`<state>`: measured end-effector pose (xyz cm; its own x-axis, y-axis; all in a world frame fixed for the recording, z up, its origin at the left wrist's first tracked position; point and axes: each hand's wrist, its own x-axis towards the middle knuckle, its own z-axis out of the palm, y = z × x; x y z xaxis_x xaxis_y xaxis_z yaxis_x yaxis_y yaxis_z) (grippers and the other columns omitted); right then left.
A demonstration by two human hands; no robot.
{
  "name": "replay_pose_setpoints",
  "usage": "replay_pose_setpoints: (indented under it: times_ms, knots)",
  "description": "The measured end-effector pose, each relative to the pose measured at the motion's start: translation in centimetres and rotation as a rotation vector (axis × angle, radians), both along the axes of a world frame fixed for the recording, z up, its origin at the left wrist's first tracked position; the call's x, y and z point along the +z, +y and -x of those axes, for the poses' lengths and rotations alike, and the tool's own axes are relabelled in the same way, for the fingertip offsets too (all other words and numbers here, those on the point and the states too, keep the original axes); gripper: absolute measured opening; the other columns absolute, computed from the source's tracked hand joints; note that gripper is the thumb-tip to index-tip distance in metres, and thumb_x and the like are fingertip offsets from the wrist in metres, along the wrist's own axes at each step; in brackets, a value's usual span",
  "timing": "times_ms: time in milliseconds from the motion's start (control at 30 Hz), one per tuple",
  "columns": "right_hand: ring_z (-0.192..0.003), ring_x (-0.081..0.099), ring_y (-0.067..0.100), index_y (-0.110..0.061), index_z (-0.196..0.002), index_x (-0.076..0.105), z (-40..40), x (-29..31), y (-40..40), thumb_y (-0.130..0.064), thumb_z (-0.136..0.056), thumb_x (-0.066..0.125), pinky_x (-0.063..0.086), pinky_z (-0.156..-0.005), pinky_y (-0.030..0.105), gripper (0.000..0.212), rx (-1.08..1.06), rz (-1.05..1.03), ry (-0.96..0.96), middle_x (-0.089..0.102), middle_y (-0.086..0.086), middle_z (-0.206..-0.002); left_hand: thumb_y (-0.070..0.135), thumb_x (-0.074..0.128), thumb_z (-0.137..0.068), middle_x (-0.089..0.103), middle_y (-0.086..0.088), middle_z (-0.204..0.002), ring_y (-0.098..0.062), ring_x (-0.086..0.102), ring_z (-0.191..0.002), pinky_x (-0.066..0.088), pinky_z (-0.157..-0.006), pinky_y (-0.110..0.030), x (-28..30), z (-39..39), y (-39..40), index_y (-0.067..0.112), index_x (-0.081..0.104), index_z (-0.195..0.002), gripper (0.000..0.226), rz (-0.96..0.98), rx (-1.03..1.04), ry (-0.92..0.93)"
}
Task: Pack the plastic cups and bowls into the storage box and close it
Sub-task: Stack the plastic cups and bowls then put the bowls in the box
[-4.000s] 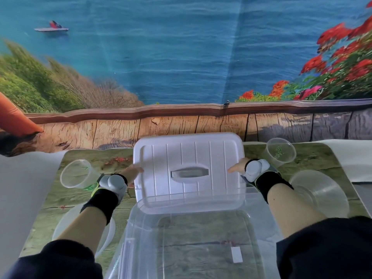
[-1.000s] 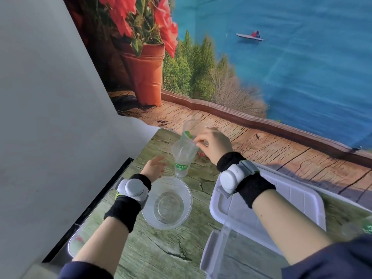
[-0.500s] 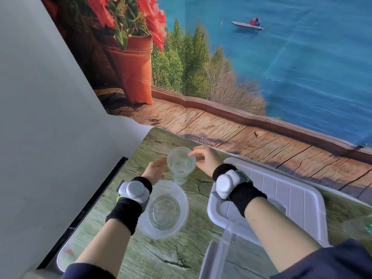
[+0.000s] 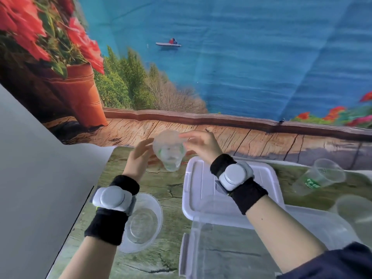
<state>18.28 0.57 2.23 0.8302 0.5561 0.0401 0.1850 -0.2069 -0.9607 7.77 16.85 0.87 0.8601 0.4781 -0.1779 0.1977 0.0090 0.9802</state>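
The right hand (image 4: 201, 147) pinches the rim of a clear cup (image 4: 169, 153) held above the counter (image 4: 173, 190), mouth tipped toward the camera, base pointing away and down. The left hand (image 4: 138, 156) is open beside it, fingers just touching its side. Another cup (image 4: 318, 179) lies on its side at right, its green label unreadable. The storage box (image 4: 231, 250) stands open, nearest the camera.

Both hands were raised over the far left of the table (image 4: 171, 190). The right hand (image 4: 201, 144) pinched the rim of stacked clear cups (image 4: 169, 153), while the left hand (image 4: 138, 158) hovered open just beside them. A clear bowl (image 4: 145, 224) sat below the left wrist. The white lid (image 4: 203, 198) lay flat behind the open storage box (image 4: 231, 250); another cup (image 4: 318, 179) lay tipped far right.
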Motion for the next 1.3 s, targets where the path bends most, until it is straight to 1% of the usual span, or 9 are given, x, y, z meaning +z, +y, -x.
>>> replay_pose_setpoints:
  times_ms: [100, 167, 267, 400, 633, 800, 967, 1167, 1300]
  knots:
    - [-0.079, 0.064, 0.011, -0.004, -0.103, 0.07, 0.0, 2.2, -4.6, 0.007, -0.077, 0.066, 0.056, -0.068, 0.019, 0.029, -0.109, -0.13, -0.003, 0.067, 0.006, -0.098, 0.008, 0.05, -0.09, 0.061, -0.004, -0.098, -0.006, 0.066, -0.072, 0.054, -0.056, -0.017, 2.3, -1.5, -3.7, 0.007, 0.051, -0.111, 0.021, 0.016, -0.017, -0.102]
    - [-0.082, 0.064, 0.015, 0.001, -0.105, 0.068, 0.3, 3.3, -9.0, 0.009, -0.075, 0.067, 0.057, -0.072, 0.027, 0.031, -0.211, -0.194, 0.003, 0.068, 0.003, -0.095, 0.007, 0.048, -0.091, 0.06, -0.005, -0.095, -0.012, 0.063, -0.078, 0.053, -0.056, -0.013, 3.3, -2.3, -7.4, 0.008, 0.054, -0.101, 0.011, 0.038, -0.091, -0.147]
    - [-0.08, 0.065, 0.017, 0.002, -0.103, 0.068, 1.1, 4.1, -14.0, 0.012, -0.072, 0.067, 0.057, -0.073, 0.031, 0.033, -0.343, -0.231, 0.019, 0.068, -0.001, -0.089, 0.006, 0.042, -0.093, 0.062, -0.004, -0.094, -0.018, 0.061, -0.085, 0.056, -0.071, -0.02, 4.4, -2.2, -12.0, 0.016, 0.056, -0.087, 0.018, 0.074, -0.232, -0.184]
    - [-0.085, 0.066, 0.02, 0.003, -0.1, 0.068, 2.5, 4.1, -20.2, 0.016, -0.069, 0.067, 0.057, -0.078, 0.04, 0.034, -0.499, -0.251, 0.057, 0.069, 0.01, -0.091, 0.018, 0.047, -0.083, 0.063, -0.009, -0.114, -0.021, 0.061, -0.104, 0.05, -0.091, -0.031, 4.4, -1.0, -16.2, 0.018, 0.062, -0.101, 0.023, 0.054, -0.457, -0.169]
    - [-0.084, 0.064, 0.026, 0.005, -0.107, 0.063, 6.8, 3.0, -29.4, 0.015, -0.076, 0.061, 0.061, -0.069, 0.035, 0.032, -0.685, -0.342, 0.197, 0.064, 0.017, -0.1, 0.021, 0.046, -0.083, 0.063, -0.009, -0.123, -0.024, 0.061, -0.113, 0.052, -0.091, -0.031, 2.4, 0.3, -22.9, 0.02, 0.063, -0.109, 0.031, 0.029, -0.686, -0.09]
    - [-0.088, 0.065, 0.028, -0.006, -0.093, 0.066, 8.6, 1.9, -33.6, 0.013, -0.077, 0.062, 0.06, -0.072, 0.038, 0.025, -0.794, -0.383, 0.216, 0.064, 0.021, -0.108, 0.021, 0.047, -0.085, 0.064, -0.008, -0.123, -0.026, 0.061, -0.113, 0.048, -0.099, -0.041, 1.1, 1.1, -26.3, 0.016, 0.06, -0.119, 0.037, 0.041, -0.73, -0.042]
    - [-0.086, 0.065, 0.026, -0.005, -0.094, 0.066, 9.5, 2.4, -37.1, 0.013, -0.077, 0.06, 0.06, -0.068, 0.034, 0.025, -0.835, -0.389, 0.175, 0.065, 0.02, -0.104, 0.01, 0.041, -0.095, 0.061, -0.012, -0.128, -0.029, 0.059, -0.114, 0.046, -0.098, -0.043, 2.0, 0.5, -31.3, 0.012, 0.051, -0.13, 0.037, 0.054, -0.762, -0.062]
    - [-0.077, 0.067, 0.012, -0.013, -0.082, 0.068, 10.8, 4.9, -44.3, 0.011, -0.079, 0.059, 0.056, -0.061, 0.026, 0.026, -0.844, -0.42, 0.08, 0.069, 0.007, -0.09, 0.003, 0.042, -0.092, 0.061, -0.016, -0.115, -0.029, 0.059, -0.099, 0.049, -0.086, -0.036, 4.6, -0.8, -39.9, 0.01, 0.052, -0.126, 0.037, 0.047, -0.836, -0.139]
    - [-0.075, 0.062, 0.016, -0.013, -0.078, 0.068, 12.0, 7.0, -51.1, 0.006, -0.079, 0.062, 0.054, -0.056, 0.025, 0.019, -0.898, -0.456, 0.014, 0.069, 0.005, -0.089, 0.003, 0.044, -0.091, 0.065, -0.009, -0.105, -0.022, 0.063, -0.089, 0.051, -0.08, -0.031, 6.3, -0.8, -47.2, 0.011, 0.058, -0.118, 0.032, 0.082, -0.894, -0.166]
